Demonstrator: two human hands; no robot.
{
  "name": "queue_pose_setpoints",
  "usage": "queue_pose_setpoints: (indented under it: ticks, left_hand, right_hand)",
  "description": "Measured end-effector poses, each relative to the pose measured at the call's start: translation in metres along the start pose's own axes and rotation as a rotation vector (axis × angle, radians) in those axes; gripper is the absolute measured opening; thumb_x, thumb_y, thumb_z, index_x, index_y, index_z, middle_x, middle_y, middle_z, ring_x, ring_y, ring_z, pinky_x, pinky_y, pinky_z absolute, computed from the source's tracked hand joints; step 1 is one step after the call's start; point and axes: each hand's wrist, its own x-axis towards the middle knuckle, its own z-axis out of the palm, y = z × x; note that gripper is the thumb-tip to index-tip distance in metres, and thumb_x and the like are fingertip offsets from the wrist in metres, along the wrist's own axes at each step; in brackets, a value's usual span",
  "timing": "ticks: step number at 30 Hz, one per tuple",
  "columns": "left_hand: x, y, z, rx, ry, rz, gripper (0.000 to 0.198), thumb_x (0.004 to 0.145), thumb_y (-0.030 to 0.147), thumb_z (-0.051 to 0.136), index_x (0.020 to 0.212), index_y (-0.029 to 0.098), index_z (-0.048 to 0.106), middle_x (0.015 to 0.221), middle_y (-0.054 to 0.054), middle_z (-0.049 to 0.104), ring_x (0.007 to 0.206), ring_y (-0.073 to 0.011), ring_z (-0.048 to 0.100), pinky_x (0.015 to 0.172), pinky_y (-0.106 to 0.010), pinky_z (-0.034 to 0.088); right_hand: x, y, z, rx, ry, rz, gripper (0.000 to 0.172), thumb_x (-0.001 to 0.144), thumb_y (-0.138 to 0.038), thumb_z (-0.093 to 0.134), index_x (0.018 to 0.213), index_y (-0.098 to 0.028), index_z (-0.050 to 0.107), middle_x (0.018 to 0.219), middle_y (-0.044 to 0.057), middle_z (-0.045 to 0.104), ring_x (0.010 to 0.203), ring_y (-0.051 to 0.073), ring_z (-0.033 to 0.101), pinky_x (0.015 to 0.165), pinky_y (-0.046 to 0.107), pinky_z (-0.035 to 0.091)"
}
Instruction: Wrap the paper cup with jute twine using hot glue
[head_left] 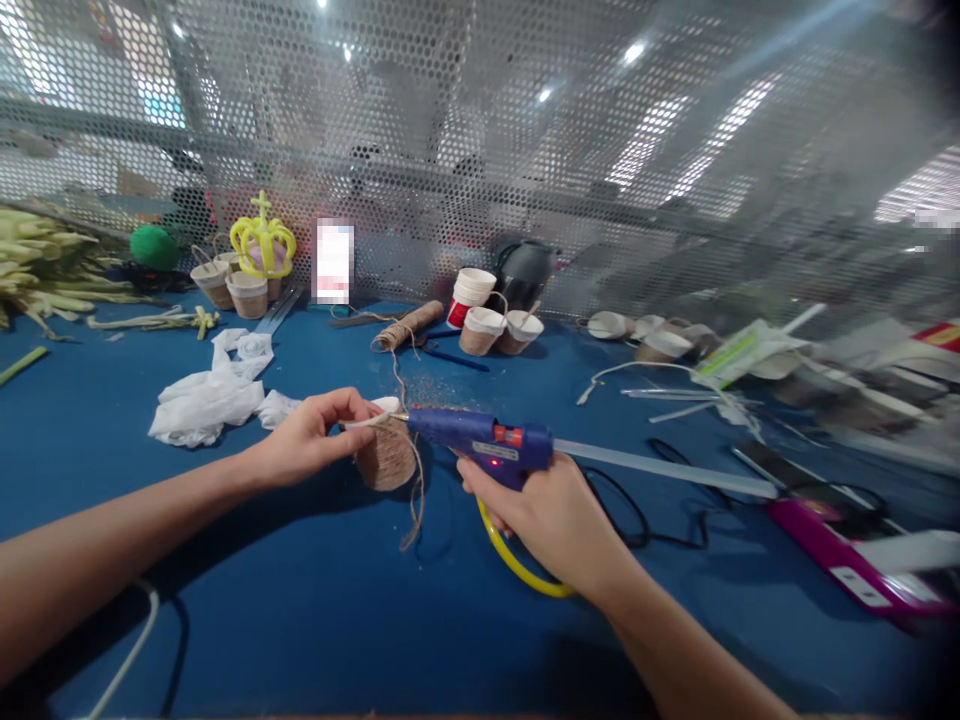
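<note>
My right hand (551, 510) is wrapped round the grip of a blue hot glue gun (465, 435), whose small red light is lit. A long clear glue stick (660, 465) juts from its back end. The metal nozzle meets the rim of a small twine-wrapped cup (386, 455), which lies tilted on its side. My left hand (330, 430) has its fingers closed at that cup's rim, along a thin white strip. Loose twine (418, 490) hangs from the cup and runs back to a twine roll (412, 325).
Crumpled white lace (210, 400) lies to the left. Finished-looking little cups (484, 330) and a yellow crown (262, 240) stand at the back, before a perforated metal screen (420, 130). A black cable (637, 525) and a magenta power strip (840, 550) lie at right.
</note>
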Motion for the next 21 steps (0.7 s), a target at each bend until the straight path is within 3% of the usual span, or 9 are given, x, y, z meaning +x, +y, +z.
queue_pose_setpoints:
  ticks: [8,14,21]
  left_hand:
    - [-0.0007,0.0017,0.0000,0.016,0.000,0.008,0.018,0.078,0.029,0.054,0.069,0.015,0.047,0.079,-0.006,0.062,0.101,-0.0225,0.053,0.085,-0.036,0.040]
    - [0.0003,0.0019,0.0000,-0.013,-0.003,-0.006,0.020,0.077,0.030,0.055,0.069,0.014,0.046,0.093,-0.010,0.062,0.097,-0.0217,0.055,0.082,-0.035,0.042]
    - [0.0009,0.0015,-0.0001,-0.006,-0.004,-0.007,0.021,0.076,0.030,0.056,0.068,0.014,0.046,0.094,-0.011,0.062,0.098,-0.0220,0.055,0.082,-0.035,0.042]
  right_hand:
    - [-0.0003,-0.0038,-0.0001,-0.013,-0.014,0.004,0.021,0.070,-0.031,0.053,0.054,-0.019,0.050,0.040,-0.002,0.051,0.038,0.012,0.051,0.042,0.025,0.043]
    - [0.0053,0.0030,-0.0040,-0.014,0.024,0.013,0.023,0.070,-0.034,0.054,0.053,-0.020,0.046,0.037,-0.004,0.048,0.037,0.013,0.051,0.043,0.025,0.043]
    - [0.0089,0.0038,-0.0039,-0.031,0.046,-0.019,0.025,0.072,-0.035,0.054,0.056,-0.017,0.053,0.038,-0.003,0.049,0.034,0.010,0.046,0.039,0.023,0.041]
